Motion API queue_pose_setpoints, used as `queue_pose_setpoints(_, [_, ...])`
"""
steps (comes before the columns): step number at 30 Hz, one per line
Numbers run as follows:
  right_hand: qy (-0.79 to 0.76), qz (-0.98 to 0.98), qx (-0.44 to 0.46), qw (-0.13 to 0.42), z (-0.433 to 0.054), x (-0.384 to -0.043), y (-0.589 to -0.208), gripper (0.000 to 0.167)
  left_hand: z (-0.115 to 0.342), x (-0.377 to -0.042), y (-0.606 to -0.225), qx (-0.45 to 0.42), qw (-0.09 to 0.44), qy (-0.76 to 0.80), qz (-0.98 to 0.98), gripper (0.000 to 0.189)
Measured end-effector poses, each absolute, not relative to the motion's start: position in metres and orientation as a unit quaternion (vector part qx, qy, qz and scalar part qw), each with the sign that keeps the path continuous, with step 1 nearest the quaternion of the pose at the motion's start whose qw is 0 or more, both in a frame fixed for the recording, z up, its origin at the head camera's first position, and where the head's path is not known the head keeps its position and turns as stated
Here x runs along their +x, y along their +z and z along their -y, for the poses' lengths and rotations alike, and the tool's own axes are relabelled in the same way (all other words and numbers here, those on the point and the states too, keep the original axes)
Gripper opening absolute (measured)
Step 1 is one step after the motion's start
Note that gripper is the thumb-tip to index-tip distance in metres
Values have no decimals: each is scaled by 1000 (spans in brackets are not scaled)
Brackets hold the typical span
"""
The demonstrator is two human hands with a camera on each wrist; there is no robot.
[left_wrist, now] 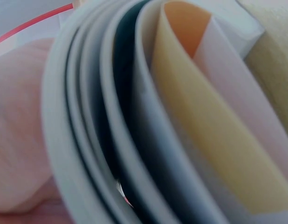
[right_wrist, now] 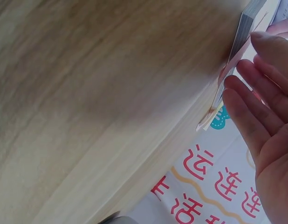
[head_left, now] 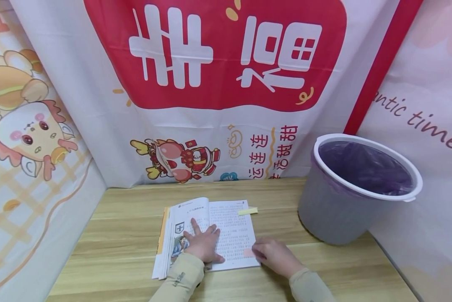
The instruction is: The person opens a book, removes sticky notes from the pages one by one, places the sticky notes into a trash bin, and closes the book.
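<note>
An open book lies on the wooden table, printed text on its right page and a picture on its left. My left hand rests on it near the fold, fingers spread. Curved page edges fill the left wrist view, beside part of that hand. At the right page's lower outer edge my right hand pinches a pink sticky note. In the right wrist view this pink sticky note runs along the page edge from the thumb. A yellow sticky note juts out from the page's upper edge.
A grey bin with a white rim and a purple liner stands at the table's right. Behind the wooden table hangs a printed cloth with red and white lettering. More printed cloths line both sides.
</note>
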State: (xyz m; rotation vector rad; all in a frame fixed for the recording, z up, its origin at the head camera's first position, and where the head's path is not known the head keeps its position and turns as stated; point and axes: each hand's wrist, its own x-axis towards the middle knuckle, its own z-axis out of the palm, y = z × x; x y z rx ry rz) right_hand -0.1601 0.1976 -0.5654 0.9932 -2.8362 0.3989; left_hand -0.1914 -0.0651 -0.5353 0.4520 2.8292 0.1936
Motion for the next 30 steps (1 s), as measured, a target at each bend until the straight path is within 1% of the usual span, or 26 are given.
queue_pose_setpoints(5, [132,928,343,67,-199,-159,-568,19,64,-191,-534,156,138,67,-976,94])
queue_pose_setpoints(10, [130,922,357,70,-202,-158,-568,23,64,-191,-534,156,140,67,-975,94])
queue_pose_setpoints(14, [126,923,360,57,-203,-159,-566,25,65,-191,-533,157,140,67,-975,94])
queue_pose_setpoints(20, [125,920,369,37,-204,-160,-562,23,65,-192,-534,158,140,64,-975,94])
queue_pose_setpoints(27, [121,925,356,57,-204,-160,-563,26,64,-194,-535,154,143,67,-975,94])
queue_pose_setpoints(30, [122,927,348,62,-204,-161,-565,23,64,-195,-538,152,143,68,-976,94])
